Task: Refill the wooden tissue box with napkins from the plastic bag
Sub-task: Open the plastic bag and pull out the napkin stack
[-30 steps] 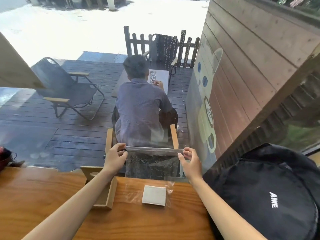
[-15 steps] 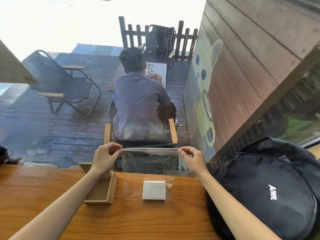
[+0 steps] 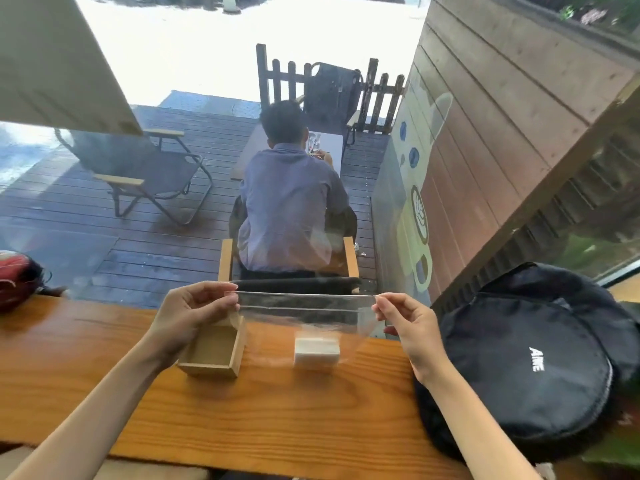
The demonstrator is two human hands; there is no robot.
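Observation:
A clear plastic bag (image 3: 304, 308) is stretched upright above the wooden counter (image 3: 242, 410). My left hand (image 3: 188, 315) pinches its top left corner and my right hand (image 3: 408, 323) pinches its top right corner. A white stack of napkins (image 3: 316, 351) sits in the bottom of the bag, resting on the counter. The open wooden tissue box (image 3: 216, 349) stands just left of the bag, under my left hand, with nothing visible inside.
A large black bag (image 3: 526, 362) lies on the counter at the right, close to my right forearm. A red and black object (image 3: 17, 277) sits at the far left. A window behind the counter shows a deck with a seated person (image 3: 287, 206).
Both hands have lifted the bag's top edge and pulled it taut, so the napkin stack now stands more upright. The camera has tilted down slightly.

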